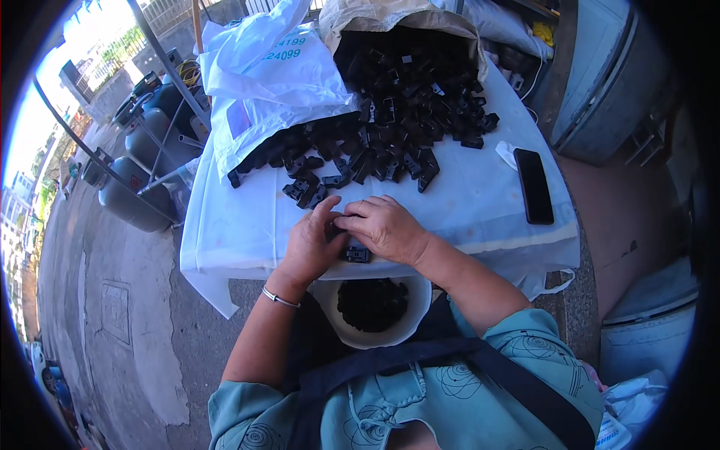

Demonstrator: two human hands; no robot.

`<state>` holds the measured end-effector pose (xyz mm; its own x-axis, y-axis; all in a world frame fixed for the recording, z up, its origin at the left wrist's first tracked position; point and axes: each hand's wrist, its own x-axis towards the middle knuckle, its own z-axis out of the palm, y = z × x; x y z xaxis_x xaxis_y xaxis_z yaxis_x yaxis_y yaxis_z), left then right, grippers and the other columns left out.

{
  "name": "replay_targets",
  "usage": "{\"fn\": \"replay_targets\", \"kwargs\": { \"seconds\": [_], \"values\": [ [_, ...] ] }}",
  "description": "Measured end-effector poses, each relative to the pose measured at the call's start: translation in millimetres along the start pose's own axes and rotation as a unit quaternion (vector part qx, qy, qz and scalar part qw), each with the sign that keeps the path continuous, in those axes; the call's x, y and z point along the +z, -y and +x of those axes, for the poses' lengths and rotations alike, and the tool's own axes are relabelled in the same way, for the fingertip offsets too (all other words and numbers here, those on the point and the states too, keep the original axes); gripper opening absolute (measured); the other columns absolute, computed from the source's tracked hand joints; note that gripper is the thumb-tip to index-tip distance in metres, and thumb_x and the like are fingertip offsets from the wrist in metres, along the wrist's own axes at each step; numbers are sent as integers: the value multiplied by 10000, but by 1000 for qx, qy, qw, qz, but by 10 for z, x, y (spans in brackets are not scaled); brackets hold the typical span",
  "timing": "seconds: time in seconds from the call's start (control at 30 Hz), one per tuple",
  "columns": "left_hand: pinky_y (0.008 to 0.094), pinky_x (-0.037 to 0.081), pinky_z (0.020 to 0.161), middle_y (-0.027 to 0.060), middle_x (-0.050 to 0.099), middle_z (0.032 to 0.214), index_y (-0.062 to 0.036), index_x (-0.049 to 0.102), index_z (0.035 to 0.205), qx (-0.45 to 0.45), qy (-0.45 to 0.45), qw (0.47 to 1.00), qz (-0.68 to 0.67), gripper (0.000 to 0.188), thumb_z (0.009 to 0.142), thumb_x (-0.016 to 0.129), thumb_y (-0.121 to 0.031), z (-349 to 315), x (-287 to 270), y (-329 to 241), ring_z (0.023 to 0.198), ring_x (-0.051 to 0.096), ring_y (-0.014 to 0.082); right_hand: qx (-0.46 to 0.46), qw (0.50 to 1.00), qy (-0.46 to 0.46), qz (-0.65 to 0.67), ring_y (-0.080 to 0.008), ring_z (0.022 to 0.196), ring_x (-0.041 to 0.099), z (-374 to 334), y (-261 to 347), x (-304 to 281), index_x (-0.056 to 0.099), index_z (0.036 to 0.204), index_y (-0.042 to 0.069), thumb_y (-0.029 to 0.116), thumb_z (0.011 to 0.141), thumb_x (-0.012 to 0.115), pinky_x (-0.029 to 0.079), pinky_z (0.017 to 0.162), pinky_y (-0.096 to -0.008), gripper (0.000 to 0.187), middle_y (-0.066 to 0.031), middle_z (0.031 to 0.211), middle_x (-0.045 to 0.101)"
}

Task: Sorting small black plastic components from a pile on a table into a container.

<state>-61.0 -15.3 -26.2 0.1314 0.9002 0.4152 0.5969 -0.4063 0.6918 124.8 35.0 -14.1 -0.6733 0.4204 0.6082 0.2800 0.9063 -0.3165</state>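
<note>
My left hand [309, 241] and my right hand [388, 229] meet over the near part of the table. Their fingers are closed together around a small black plastic part [332, 229], mostly hidden by them. Just below my right fingers another black plastic part [356, 255] lies by the table's near edge. Beyond my hands, a large heap of similar black parts [390, 112] spills over the white-covered table [255, 225]. In my lap, under the table edge, sits a white bowl [422, 300] with a dark pile of small black pieces [371, 304].
A white plastic sack [277, 82] and a tan sack [390, 13] lie open around the heap. A black phone [533, 187] rests at the table's right, beside a crumpled white tissue [506, 154]. Grey gas cylinders [131, 195] stand to the left. Pale metal cabinets [615, 90] are at right.
</note>
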Motion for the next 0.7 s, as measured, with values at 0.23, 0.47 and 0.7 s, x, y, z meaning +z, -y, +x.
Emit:
{"fn": "replay_targets", "kwargs": {
  "seconds": [0.23,0.47,0.7],
  "values": [
    [375,544,740,160,622,1087,-72,552,1212,-74,-65,988,119,451,786,697,-91,78,-269,-93,893,655,310,16,997,11,-73,-232,973,596,-140,-4,-55,660,1149,147,204,861,645,436,864,-391,294,-37,1004,662],
    [362,529,701,133,634,1026,-93,597,1158,-64,-38,967,243,346,824,685,-116,233,-208,81,758,643,278,234,958,9,-167,-315,736,634,230,-161,-97,620,1143,129,225,890,609,506,620,-435,271,-114,850,603],
    [369,529,743,128,650,958,-68,615,1090,-85,-27,987,132,305,793,683,-75,77,-259,-52,840,643,285,114,957,83,-255,-242,851,570,87,-211,-90,664,984,139,144,852,602,447,779,-371,146,-67,841,536]
  ]
}}
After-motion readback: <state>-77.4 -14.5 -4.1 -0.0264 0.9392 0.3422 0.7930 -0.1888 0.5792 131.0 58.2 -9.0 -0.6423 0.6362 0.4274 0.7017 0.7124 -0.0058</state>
